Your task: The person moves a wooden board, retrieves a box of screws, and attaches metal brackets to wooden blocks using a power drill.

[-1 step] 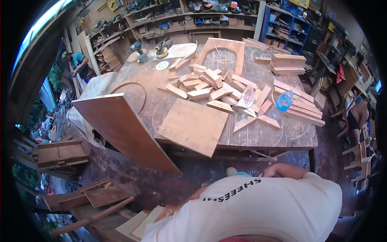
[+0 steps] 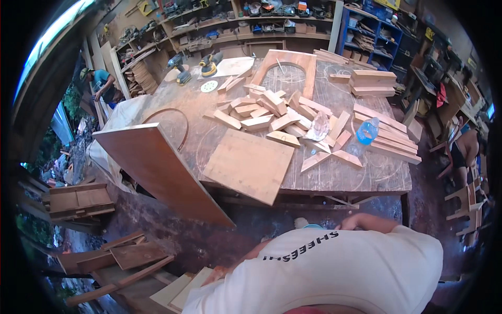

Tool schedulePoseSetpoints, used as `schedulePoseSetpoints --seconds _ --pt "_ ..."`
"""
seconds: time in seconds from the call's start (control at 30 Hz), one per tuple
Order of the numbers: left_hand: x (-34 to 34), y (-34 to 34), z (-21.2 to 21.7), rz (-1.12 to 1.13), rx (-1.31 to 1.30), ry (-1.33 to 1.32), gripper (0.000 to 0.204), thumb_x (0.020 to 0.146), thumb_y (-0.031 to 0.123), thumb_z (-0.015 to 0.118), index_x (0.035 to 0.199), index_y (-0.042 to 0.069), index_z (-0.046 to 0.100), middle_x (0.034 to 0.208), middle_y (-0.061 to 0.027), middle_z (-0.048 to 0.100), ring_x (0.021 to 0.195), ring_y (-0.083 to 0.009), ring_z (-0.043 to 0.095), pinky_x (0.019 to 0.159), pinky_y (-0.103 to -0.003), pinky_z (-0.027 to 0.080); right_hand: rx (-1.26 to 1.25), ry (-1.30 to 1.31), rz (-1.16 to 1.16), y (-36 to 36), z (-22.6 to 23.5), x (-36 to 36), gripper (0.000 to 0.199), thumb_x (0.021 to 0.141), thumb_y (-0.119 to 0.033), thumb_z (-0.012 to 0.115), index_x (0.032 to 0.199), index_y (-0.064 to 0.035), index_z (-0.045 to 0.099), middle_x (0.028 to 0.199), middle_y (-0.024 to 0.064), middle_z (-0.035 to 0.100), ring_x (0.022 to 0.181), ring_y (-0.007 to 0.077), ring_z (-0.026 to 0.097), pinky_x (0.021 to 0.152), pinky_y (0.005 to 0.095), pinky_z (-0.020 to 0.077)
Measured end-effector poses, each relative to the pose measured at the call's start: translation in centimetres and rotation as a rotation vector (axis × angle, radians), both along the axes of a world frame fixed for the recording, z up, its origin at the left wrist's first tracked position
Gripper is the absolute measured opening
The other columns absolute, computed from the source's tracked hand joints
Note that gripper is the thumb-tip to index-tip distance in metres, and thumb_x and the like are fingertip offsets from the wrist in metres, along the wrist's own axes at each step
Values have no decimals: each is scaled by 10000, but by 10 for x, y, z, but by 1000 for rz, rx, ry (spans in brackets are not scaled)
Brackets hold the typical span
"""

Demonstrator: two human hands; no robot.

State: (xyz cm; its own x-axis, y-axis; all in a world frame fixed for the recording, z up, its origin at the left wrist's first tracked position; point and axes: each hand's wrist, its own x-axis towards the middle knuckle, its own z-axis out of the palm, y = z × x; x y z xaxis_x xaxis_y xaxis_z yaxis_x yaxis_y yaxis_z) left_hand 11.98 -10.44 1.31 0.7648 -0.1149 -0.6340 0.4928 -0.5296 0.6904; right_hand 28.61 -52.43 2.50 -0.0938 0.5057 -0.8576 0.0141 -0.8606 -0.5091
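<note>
My left hand (image 2: 217,273) shows only in part past the side of my white shirt, at the edge of some pale boards (image 2: 184,289). Whether it grips them or just rests there I cannot tell. On the other side, my right arm bends inward. The right hand (image 2: 347,224) is close to the front of my body, its fingers mostly hidden by the shirt. A square wooden panel (image 2: 250,166) overhangs the near edge of the worktable (image 2: 384,178). Left of it, a long brown board (image 2: 162,172) leans against the table.
Cut wood blocks (image 2: 259,123) lie piled mid-table, with a blue-tinted bottle (image 2: 367,131) and stacked strips (image 2: 392,141) to the right. Farther back are cordless drills (image 2: 180,70) and an arched wooden frame (image 2: 309,73). Wooden pieces (image 2: 137,255) lie lower left. Another person (image 2: 99,83) bends at far left.
</note>
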Motion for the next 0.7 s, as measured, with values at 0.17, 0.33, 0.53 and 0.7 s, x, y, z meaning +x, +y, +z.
schedulePoseSetpoints --seconds 0.17,0.33,0.53,0.7 --pt "54 -58 6 -104 75 41 247 857 294 591 878 72 697 823 -117 698 804 -237 666 741 -377 494 22 83 -74 3 11 25 340 913 -406 609 1169 -182 628 897 -11 636 718 118 586 617 320 520" --pt "78 -119 6 -333 446 -178 288 955 292 463 1022 121 686 931 -61 699 872 -225 660 817 -370 518 -20 6 2 -4 -92 44 396 904 -512 568 1034 -142 619 813 9 596 691 140 553 599 342 493" --pt "47 -101 -11 -2 93 42 370 927 384 511 1038 62 657 1090 -186 661 1046 -277 627 915 -391 458 323 -224 46 16 -99 21 403 809 -381 695 1023 -45 629 905 78 669 828 186 600 746 380 495" --pt "46 -100 27 79 -19 99 412 935 416 494 1054 52 647 1112 -196 650 1061 -279 620 928 -390 451 689 -130 92 19 -76 31 278 791 -148 674 1034 -14 660 974 53 694 849 178 619 763 367 502"
